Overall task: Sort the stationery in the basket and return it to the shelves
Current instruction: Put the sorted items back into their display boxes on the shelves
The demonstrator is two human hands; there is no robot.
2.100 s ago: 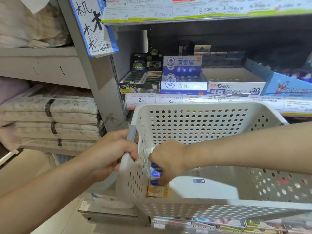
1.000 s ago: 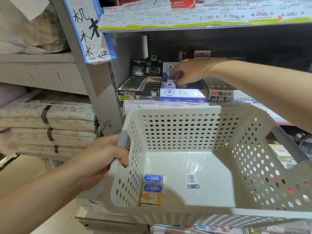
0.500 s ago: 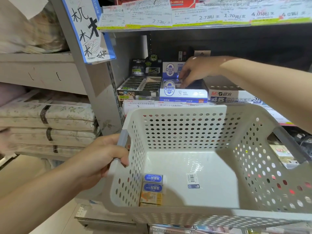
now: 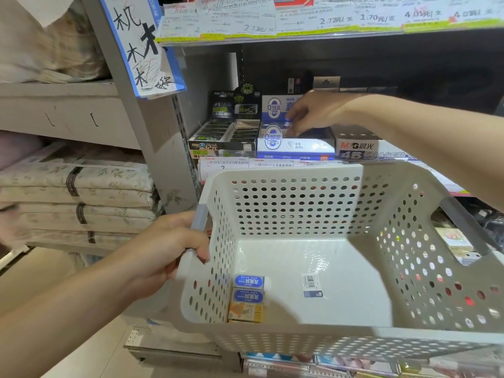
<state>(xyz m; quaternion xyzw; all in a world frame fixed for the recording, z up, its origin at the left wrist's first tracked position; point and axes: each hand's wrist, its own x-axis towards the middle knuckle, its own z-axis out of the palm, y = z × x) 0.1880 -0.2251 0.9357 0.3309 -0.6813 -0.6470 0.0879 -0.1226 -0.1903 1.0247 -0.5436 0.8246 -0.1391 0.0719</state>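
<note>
I've got the grey metal shelf unit (image 4: pixel 163 148) filling the view, price labels along its edges. In front of it sits the big white perforated plastic basket (image 4: pixel 300 203), tilted toward me. My left hand (image 4: pixel 166 249) is clenched around the basket's grey handle (image 4: pixel 200 219) on its left wall, fingers wrapped right over it. Up on the shelf, the white-and-blue cardboard eraser display box (image 4: pixel 296 145) stands between a black eraser box (image 4: pixel 223 137) and a white box marked 4B ERASER (image 4: pixel 362 148). My right hand (image 4: pixel 313 113) hovers over that blue-and-white box, fingers curled down into it, tips touching something small I can't make out, so I cannot tell whether it grips anything. Down in the basket's near left corner, well apart from the right hand and just below the left, lie two blue-labelled white erasers (image 4: pixel 249 289) and one orange-wrapped eraser (image 4: pixel 245 312), lined up against the wall. A small barcode sticker (image 4: pixel 311 285) sits on the basket floor nearby.
</note>
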